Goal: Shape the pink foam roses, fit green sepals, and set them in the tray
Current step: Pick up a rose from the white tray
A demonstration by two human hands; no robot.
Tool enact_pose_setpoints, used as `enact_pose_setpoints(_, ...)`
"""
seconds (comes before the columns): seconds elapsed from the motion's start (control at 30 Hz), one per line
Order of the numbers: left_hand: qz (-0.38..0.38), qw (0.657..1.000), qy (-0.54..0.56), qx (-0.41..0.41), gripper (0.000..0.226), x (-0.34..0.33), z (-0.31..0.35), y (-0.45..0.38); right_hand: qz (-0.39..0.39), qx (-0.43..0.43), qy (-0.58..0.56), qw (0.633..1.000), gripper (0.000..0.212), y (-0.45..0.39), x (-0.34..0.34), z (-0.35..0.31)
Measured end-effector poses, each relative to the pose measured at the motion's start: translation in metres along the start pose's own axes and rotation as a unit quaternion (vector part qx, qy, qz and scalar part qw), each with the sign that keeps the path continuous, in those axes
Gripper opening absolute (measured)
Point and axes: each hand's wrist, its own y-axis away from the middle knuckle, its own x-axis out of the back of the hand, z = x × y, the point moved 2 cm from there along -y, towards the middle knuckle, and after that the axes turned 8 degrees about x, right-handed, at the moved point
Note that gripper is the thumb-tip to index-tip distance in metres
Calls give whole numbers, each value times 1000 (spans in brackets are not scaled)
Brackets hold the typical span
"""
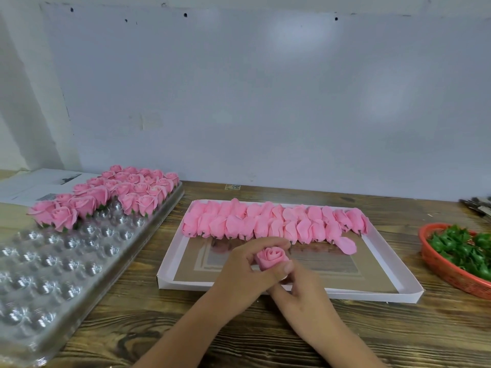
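- Both hands meet on one pink foam rose (pixel 272 257), held just above the near part of the white cardboard box (pixel 414 296).
- Left hand (pixel 240 272) curls round the rose's left side and base; fingers arch over the top.
- Right hand (pixel 300 288) pinches it from the right and below, thumb (pixel 285 269) pressed on the outer petal.
- Rose faces up, spiral centre showing, no green sepal visible on it; looks like the shaping step.
- Handling guess: very light, soft, thin foam petals that crease or tear easily. Grip at the base with low pressure and keep off the petal edges.
- Just beyond the hands: two rows of unshaped pink buds (pixel 273 221) lying in the box, one loose petal (pixel 346 245) beside them.
- Right of the hands, well apart: red basket (pixel 438 269) of green sepals (pixel 462 248); the next pick likely comes from there.
- Left of the hands: clear blister tray (pixel 39 261) on the tabletop (pixel 265 333), far rows filled with finished roses (pixel 106 195), near cups still free.
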Motion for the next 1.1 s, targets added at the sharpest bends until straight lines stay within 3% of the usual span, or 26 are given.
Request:
enact_pose_setpoints(0.2, -33, 997, -35, 52, 52, -4, -7, -2, 71, 6, 7, 997, 24, -1, 7, -8)
enact_pose_setpoints(0.33, 4, 999, -32, 27, 70, -3, -6, -2, 94, -31, 46, 994, 16, -2, 11, -5)
enact_pose_setpoints(0.43, 25, 999, -20, -7, 45, -2, 2, 0, 57, -44, 102, 992, 27, -2, 7, -4)
enact_pose_setpoints(0.57, 22, 1000, -11, 7, 12, -7, -3, -1, 35, -47, 102, 993, 34, -1, 2, -4)
enact_pose_setpoints(0.8, 13, 999, -13, 46, 44, -7, -6, -1, 77, -38, 37, 996, 29, 1, 3, -5)
enact_pose_setpoints(0.9, -21, 998, 14, 55, 38, -9, -5, 0, 124, -64, -16, 990, 21, 2, 3, -5)
enact_pose_setpoints(0.97, -32, 997, 34, 56, 48, -9, -5, 1, 159, -73, -54, 983, 22, 1, 5, -6)
enact_pose_setpoints(1.03, -20, 998, 33, 47, 64, -7, -5, 1, 153, -81, -34, 984, 27, 0, 6, -6)
enact_pose_setpoints(1.1, 12, 1000, 20, 18, 56, -5, 0, 2, 114, -80, 13, 990, 25, 0, 4, -6)
